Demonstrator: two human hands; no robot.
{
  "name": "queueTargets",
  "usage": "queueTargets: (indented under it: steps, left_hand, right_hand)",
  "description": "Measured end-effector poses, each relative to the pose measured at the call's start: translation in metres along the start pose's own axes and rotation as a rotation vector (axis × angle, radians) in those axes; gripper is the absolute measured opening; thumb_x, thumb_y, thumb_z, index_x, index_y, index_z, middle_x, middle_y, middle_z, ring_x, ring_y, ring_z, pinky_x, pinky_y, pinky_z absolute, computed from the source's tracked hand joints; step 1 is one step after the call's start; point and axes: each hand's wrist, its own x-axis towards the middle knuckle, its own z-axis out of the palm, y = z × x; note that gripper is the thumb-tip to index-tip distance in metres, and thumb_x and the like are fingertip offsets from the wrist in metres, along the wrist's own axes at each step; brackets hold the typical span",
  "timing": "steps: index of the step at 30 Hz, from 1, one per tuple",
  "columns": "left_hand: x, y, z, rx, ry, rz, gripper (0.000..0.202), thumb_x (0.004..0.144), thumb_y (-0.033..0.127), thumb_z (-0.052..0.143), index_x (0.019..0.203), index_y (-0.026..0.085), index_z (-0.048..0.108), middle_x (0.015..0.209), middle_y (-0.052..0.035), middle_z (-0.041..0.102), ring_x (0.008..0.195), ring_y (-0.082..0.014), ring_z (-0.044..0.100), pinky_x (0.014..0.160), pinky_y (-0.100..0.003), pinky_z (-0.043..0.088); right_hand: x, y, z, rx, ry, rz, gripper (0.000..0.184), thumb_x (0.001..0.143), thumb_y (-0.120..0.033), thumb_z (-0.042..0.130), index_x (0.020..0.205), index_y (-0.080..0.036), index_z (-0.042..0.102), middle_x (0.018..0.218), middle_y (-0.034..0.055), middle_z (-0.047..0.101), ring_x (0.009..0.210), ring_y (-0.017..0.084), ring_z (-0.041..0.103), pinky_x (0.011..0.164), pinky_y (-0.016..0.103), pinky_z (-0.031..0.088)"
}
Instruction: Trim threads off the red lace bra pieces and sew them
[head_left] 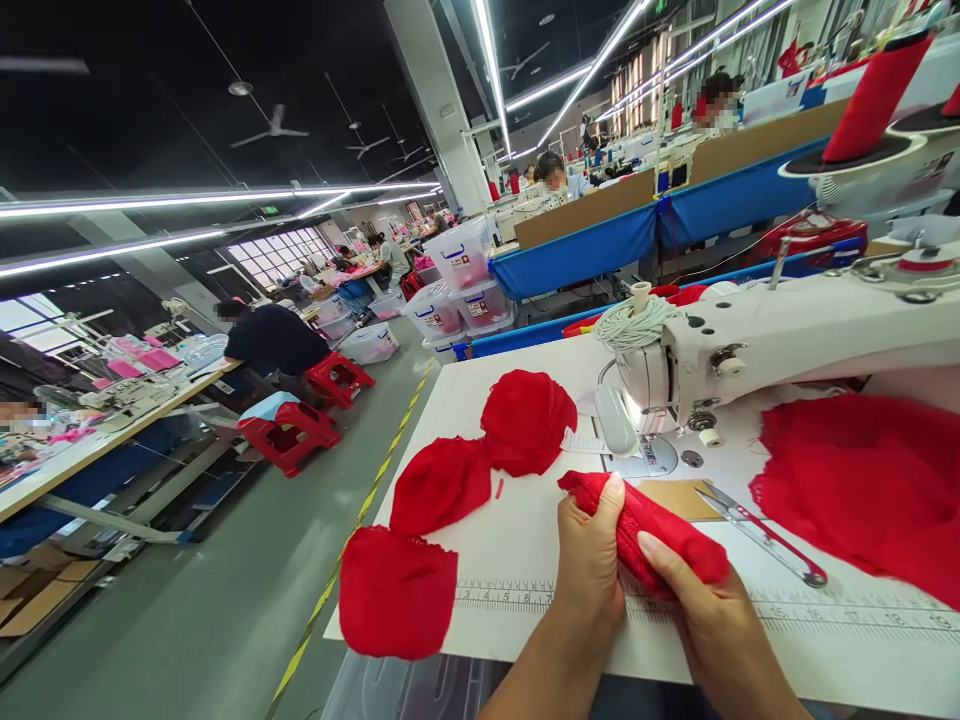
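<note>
Between my two hands a piece of red fabric (660, 530) is held bunched and folded, just above the front of the white sewing table. My left hand (589, 565) grips its left end, thumb on top. My right hand (709, 600) has closed round the right end, thumb pressed along it. To the left, red fabric pieces lie in a chain: a round one (529, 422), a middle one (441, 485) and one over the table's edge (399, 592). Thread snips (772, 535) with red handles rest right of my hands. Behind them stands the sewing machine (742, 350).
A larger red cloth heap (862, 485) covers the table's right side. A printed ruler (510, 597) runs along the front edge. Red thread cones (874, 100) stand at the upper right. Red stools (289, 435) and plastic bins (457, 250) stand beyond the aisle; other people sit at machines.
</note>
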Motion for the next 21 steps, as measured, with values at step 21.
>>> queueTargets:
  steps: [21]
  left_hand:
    - [0.01, 0.015, -0.007, -0.101, 0.033, -0.014, 0.035, 0.057, 0.034, 0.089, 0.064, 0.015, 0.062, 0.057, 0.0041, 0.058, 0.056, -0.0087, 0.051, 0.064, -0.024, 0.048]
  right_hand:
    - [-0.011, -0.01, -0.017, -0.003, 0.006, 0.249, 0.03, 0.067, -0.054, 0.08, 0.066, -0.026, 0.071, 0.061, -0.0001, 0.068, 0.062, 0.022, 0.062, 0.059, 0.031, 0.055]
